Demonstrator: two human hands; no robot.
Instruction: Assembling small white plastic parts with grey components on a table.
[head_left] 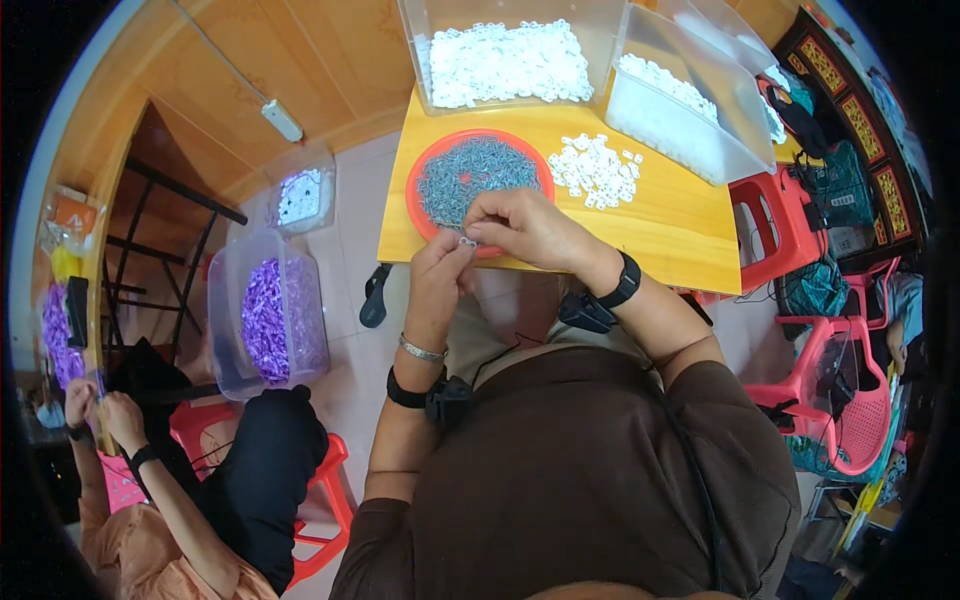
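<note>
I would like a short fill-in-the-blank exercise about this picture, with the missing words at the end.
The small piece between the left hand and right hand is coloured ____.
The loose white pieces on the table lie to the ____ of the red tray.
The silver bracelet is on the ____ wrist.

Missing words: white; right; left.

Table [685, 240]: directly before me.
Tray [414, 192]: on its near left part, holding small parts [447, 180], my fingers [490, 203] over the near rim.
Pieces [598, 172]: loose, right of the tray.
Bins [738, 120]: side by side behind both, holding more pieces.
Tub [226, 325]: on the floor [352, 215], left of the table.
Chair [866, 420]: to my right.
</note>
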